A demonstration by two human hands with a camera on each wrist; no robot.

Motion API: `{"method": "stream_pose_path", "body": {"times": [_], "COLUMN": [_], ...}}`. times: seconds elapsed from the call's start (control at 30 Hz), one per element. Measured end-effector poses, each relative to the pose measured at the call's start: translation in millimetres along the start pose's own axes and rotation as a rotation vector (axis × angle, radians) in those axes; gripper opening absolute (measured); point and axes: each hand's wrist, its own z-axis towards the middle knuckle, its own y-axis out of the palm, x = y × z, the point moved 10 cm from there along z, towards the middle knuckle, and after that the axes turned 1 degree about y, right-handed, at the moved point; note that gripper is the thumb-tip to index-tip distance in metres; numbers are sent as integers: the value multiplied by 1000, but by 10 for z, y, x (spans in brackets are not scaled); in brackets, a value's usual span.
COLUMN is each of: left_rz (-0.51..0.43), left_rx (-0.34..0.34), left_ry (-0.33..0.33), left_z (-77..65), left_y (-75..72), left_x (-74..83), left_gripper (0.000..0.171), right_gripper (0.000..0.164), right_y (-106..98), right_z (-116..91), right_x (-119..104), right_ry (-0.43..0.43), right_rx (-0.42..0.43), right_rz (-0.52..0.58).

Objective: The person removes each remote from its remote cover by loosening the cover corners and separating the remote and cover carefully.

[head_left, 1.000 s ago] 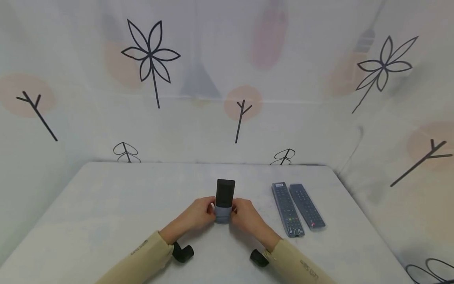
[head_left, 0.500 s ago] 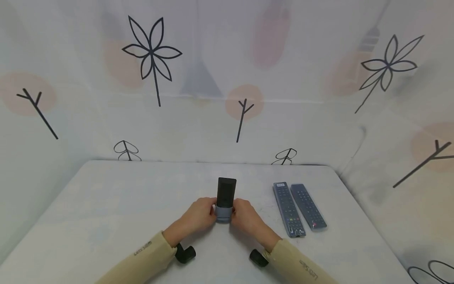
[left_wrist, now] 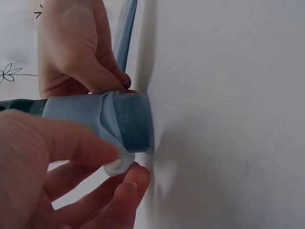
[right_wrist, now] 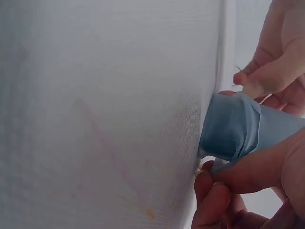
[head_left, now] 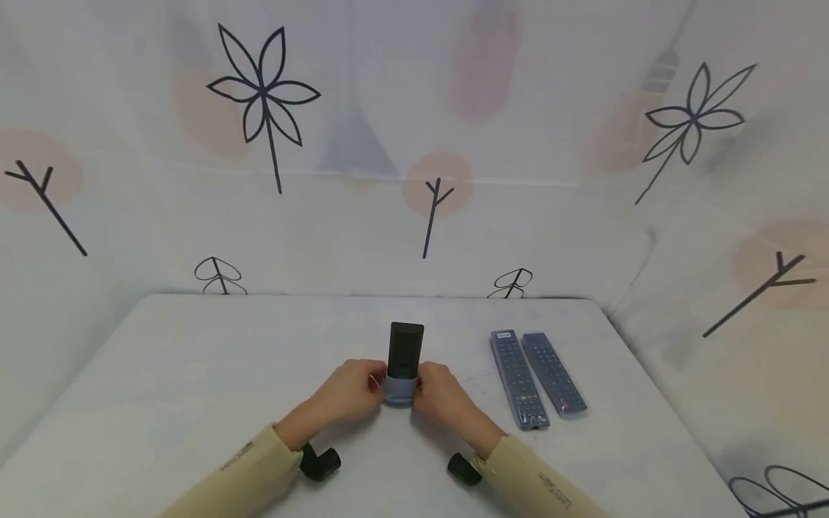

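Observation:
In the head view, a dark remote control (head_left: 406, 349) stands upright on the table, its buttons not visible from here. A blue-grey, rubbery cover (head_left: 400, 391) wraps its lower end. My left hand (head_left: 350, 391) pinches the cover's left edge between thumb and fingers. On the other side my right hand (head_left: 445, 396) pinches its right edge. The left wrist view shows a folded lip of the cover (left_wrist: 78, 109) between left thumb and fingers. In the right wrist view, the cover (right_wrist: 228, 126) is wrinkled, with its lower end close to the white tabletop.
Two remote controls in clear bluish covers lie side by side on the right: a longer one (head_left: 520, 380) and a shorter one (head_left: 554, 373). The white table (head_left: 227, 360) meets a patterned cloth backdrop (head_left: 363, 237). Black wrist devices (head_left: 320, 464) hang under both sleeves.
The head view has shifted slightly, so everything sits a little further left. Both hands keep their hold on the cover, and the remote control stays upright.

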Motion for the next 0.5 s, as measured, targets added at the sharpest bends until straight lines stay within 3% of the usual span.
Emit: {"method": "stream_pose_path", "body": {"times": [0.1, 0.33, 0.5], "left_rz": [-31, -34, -48], "left_rx": [-20, 57, 67], "left_ry": [10, 68, 81], "left_z": [-27, -25, 0], "left_y": [-32, -73, -53], "left_x": [23, 23, 27], "left_gripper": [12, 13, 8], "right_gripper": [16, 17, 17], "right_y": [2, -65, -121], "right_z": [3, -28, -43], "right_x": [-26, -58, -11], "right_ry": [-9, -76, -92], "right_rx": [5, 41, 51], "right_rz": [-1, -5, 10]}}
